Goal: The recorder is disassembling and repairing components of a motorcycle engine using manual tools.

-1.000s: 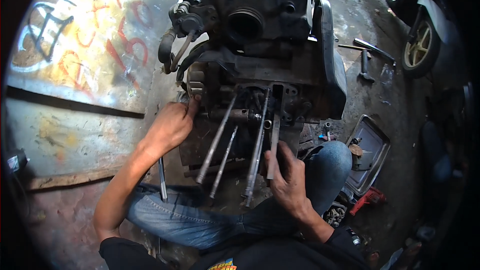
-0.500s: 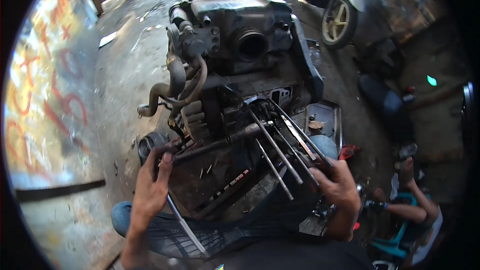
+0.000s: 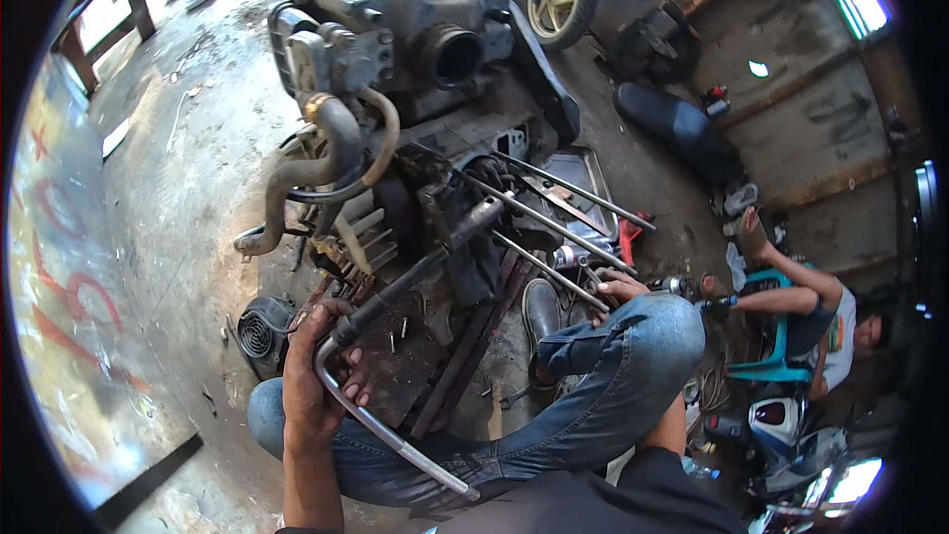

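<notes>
My left hand [image 3: 314,376] is closed around the bend of a shiny L-shaped wrench handle [image 3: 395,443], where it joins a dark extension bar [image 3: 400,289]. That bar runs up to the opened motorcycle engine [image 3: 450,213]. Long metal studs [image 3: 568,225] stick out of the engine toward my right side. Beyond my raised knee, my right hand [image 3: 621,287] shows only its curled fingers, close to the stud ends; the knee covers the rest, and what they hold is unclear.
Above the engine sits a large dark housing [image 3: 395,5] with a round opening and bent hoses [image 3: 341,143]. A metal tray [image 3: 583,173] lies on the floor behind the studs. A black seat [image 3: 677,133] and a seated person [image 3: 811,307] are at the right. Left stands a painted wall [image 3: 59,267].
My view has swung right, so the engine sits further left. The wrench handle's free end has moved rightward across my lap. My right hand has dropped behind my knee, which is now raised into view.
</notes>
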`<state>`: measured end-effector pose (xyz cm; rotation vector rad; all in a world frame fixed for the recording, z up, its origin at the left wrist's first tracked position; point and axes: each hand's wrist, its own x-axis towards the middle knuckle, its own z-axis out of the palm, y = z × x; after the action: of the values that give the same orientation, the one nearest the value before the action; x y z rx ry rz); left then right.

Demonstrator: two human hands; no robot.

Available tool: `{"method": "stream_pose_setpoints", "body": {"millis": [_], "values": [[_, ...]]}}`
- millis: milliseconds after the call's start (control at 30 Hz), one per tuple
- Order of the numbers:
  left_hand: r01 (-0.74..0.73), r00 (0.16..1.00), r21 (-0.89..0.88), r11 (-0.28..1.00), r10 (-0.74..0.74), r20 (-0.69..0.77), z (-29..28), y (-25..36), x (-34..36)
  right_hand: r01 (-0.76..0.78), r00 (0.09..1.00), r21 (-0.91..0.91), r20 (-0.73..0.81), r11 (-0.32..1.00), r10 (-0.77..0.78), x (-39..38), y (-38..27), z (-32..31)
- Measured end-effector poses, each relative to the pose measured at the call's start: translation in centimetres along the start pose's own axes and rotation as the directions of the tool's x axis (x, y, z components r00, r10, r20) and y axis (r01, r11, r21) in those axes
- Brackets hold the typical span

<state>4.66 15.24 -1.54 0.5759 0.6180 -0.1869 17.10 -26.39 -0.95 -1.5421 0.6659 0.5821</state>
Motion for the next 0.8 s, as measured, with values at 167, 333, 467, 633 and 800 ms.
{"method": "stream_pose_setpoints", "body": {"millis": [167,333,467,633,800], "values": [[-0.123,0.990,0.040,0.992,0.120,0.068,0.5,-0.5,0.3,-0.073,0.931,-0.017,0.358,0.997,0.074,-4.6,0.6,-0.9],[-0.263,0.965,0.261,0.929,0.246,0.094,1.0,-0.4,1.0,-0.130,0.870,0.160,0.491,0.978,0.035,3.4,7.0,-3.2],[-0.488,0.788,0.743,0.459,0.597,0.149,0.6,0.5,0.6,0.445,0.876,0.035,0.190,0.895,-0.443,5.2,4.0,-1.6],[-0.271,0.792,0.963,-0.017,0.564,0.233,7.5,1.0,-1.3,0.649,0.718,-0.127,0.429,0.750,-0.549,1.3,-5.1,2.9],[-0.154,0.820,0.984,-0.090,0.543,0.179,13.1,0.0,2.0,0.793,0.530,-0.193,0.686,0.579,-0.498,3.1,-7.2,6.6]]}}
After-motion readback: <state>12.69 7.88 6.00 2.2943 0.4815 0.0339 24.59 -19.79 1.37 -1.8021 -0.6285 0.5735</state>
